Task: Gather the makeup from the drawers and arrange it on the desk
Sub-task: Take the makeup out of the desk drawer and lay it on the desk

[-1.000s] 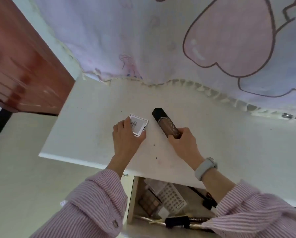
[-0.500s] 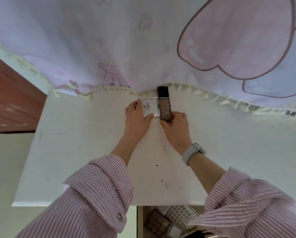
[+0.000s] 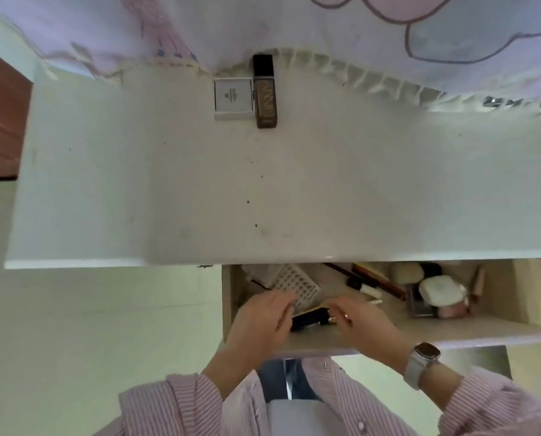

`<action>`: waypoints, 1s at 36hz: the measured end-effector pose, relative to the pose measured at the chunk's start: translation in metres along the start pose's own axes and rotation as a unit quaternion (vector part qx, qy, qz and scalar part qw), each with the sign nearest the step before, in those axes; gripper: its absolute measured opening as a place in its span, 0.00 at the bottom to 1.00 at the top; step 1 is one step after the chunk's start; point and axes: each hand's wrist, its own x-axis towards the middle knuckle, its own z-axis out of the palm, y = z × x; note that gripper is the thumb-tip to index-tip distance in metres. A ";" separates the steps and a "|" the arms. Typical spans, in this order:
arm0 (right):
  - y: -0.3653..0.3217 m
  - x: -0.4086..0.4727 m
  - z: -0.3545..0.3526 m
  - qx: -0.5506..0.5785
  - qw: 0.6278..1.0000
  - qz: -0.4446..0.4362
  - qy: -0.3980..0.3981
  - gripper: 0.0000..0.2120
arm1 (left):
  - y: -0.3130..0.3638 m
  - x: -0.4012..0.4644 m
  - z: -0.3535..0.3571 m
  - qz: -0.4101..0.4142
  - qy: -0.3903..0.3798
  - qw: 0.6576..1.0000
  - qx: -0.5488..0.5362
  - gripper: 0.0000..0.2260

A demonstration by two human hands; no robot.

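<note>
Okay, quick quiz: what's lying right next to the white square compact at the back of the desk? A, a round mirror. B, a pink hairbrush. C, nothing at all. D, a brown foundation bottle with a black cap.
D: the brown foundation bottle with its black cap lies flat against the right edge of the white compact, near the desk's back edge.

Soft, even daylight, no glare. Desk (image 3: 105, 184) evenly lit; drawer (image 3: 498, 313) interior beneath it shaded. Motion blur on both hands, wide-angle bending at edges.

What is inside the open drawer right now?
In the drawer: a dotted sheet, pencils, a white case, a black tube. Both hands cover what lies beneath.
</note>
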 end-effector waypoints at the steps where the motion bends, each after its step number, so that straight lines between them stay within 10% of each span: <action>1: 0.013 -0.004 0.009 -0.013 0.999 0.006 -0.028 0.15 | -0.002 -0.005 0.010 0.009 -0.032 0.999 0.031 0.12; 12: 0.056 0.035 0.022 -0.160 0.976 0.040 -0.144 0.21 | -0.025 0.036 0.061 -0.041 -0.235 0.939 0.247 0.25; 36: 0.073 0.019 -0.008 -0.060 0.959 0.082 -0.263 0.15 | 0.024 0.080 0.081 -0.100 -0.454 0.857 0.222 0.15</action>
